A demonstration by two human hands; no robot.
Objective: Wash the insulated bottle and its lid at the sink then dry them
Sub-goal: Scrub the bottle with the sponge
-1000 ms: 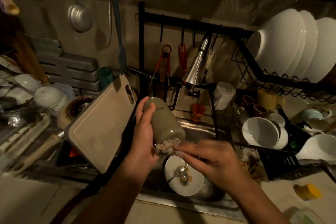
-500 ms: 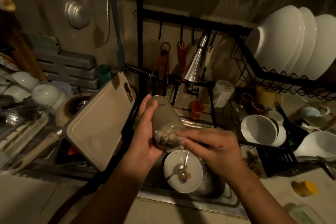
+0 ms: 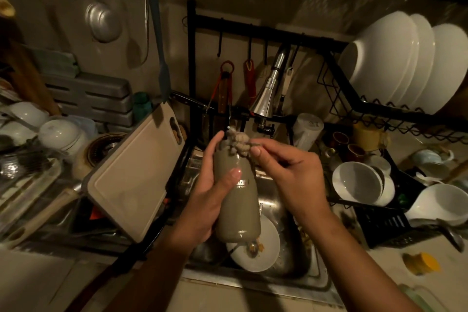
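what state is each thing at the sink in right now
insulated bottle: lid off, mouth upward, gripped by left hand
cloth: stuffed in the bottle mouth, pinched by right hand
faucet: no water visibly running
plate: dirty, lying in sink
cutting board: tilted, left of sink

Nothing legible from here

The bottle [image 3: 238,210] carries one short line of pale print across its body, about halfway up, just below the thumb of the left hand [image 3: 202,200]. It looks like a brand mark, but in this dim light the letters run together and I cannot make out a single one. The white cup [image 3: 307,132] standing behind the sink has a few small dark marks near its upper edge, too small and blurred to say whether they are letters or a pattern. I can see no other writing, number or sign that can be read.
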